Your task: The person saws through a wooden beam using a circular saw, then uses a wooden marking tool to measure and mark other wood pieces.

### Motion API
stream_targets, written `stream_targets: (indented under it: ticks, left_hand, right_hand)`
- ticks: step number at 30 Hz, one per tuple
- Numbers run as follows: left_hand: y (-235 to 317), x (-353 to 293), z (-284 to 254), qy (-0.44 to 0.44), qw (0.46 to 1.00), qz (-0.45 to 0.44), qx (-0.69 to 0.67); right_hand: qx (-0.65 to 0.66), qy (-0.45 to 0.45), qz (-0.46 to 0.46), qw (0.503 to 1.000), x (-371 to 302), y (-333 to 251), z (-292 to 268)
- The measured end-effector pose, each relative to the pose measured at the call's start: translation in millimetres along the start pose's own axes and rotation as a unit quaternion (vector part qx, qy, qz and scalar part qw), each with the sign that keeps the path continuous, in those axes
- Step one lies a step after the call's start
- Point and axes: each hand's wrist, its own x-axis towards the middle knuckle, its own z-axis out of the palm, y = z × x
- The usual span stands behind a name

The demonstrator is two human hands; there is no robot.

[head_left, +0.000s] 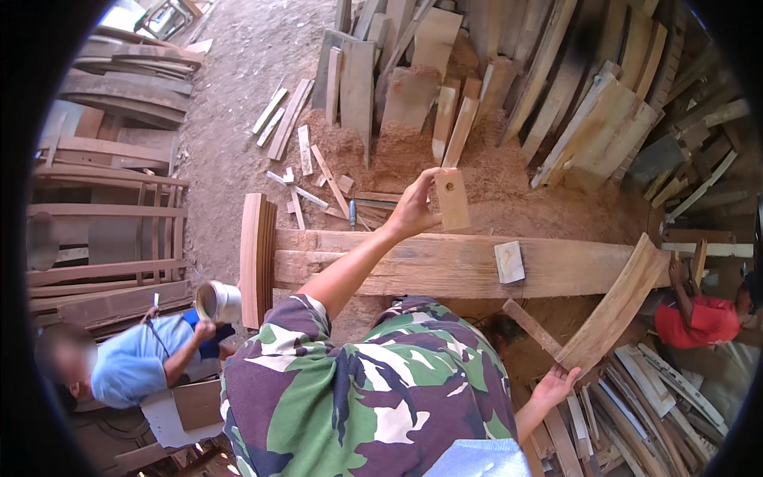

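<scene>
Gripping a small pale wooden block (453,213) between thumb and fingers, the left hand (415,205) is extended forward, with the block just beyond the far edge of a long wooden beam (445,266) in this view. The block shows 1 round dark hole near its upper end. The right hand (554,387) is positioned at the lower end of a curved plank (616,298), palm partly visible, fingertips at the plank edge; whether these fingers are clamped on it cannot be told. The plank slants across the right end of the beam. A narrow wooden strip (531,326) meets the plank near its lower end. On the beam, between the 2 ends, rests 1 whitish block (509,262). A stack of curved boards (256,258) stands crosswise at the left end of the beam. Beyond the beam, a slender tool (353,211) with a dark handle lies near loose offcuts (304,149) and reddish sawdust (572,211). At left, 1 co-worker in a light blue shirt (135,366) holds a white bucket (228,302). At right, 1 co-worker in a red shirt (698,322) has a hand near the upper end of the plank; contact cannot be confirmed.
</scene>
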Motion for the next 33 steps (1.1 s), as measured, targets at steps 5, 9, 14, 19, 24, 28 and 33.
stream_targets:
  ticks: [5,9,14,19,24,28,33]
  left_hand:
    - [-0.4,10.1,-1.1,0.02,1.0,-0.012,0.0]
    - [-9.7,22.0,2.6,0.056,0.998,-0.011,0.028]
    - [-74.6,72.8,9.2,0.119,0.989,-0.022,0.087]
    - [-108.3,133.2,21.5,0.194,0.925,-0.247,0.215]
    - [-122.1,78.6,23.8,0.104,0.934,-0.269,0.211]
    - [-143.6,-32.7,-4.3,0.062,0.905,-0.337,0.25]
    - [-109.6,-157.3,-68.9,0.162,0.85,-0.348,0.361]
  right_hand:
    - [-0.008,0.017,0.023,1.0,-9.5,12.2,6.9]
    - [-0.005,0.014,0.035,0.999,-10.7,19.4,3.0]
    - [-0.001,0.002,0.033,0.999,-17.2,16.5,24.0]
    - [-0.013,-0.01,0.047,0.999,-16.0,16.3,33.0]
    - [-0.008,-0.014,0.056,0.998,-18.8,30.2,37.2]
    - [-0.01,-0.033,0.092,0.995,-15.1,42.4,47.0]
    - [-0.039,-0.09,0.144,0.985,2.9,57.3,50.2]
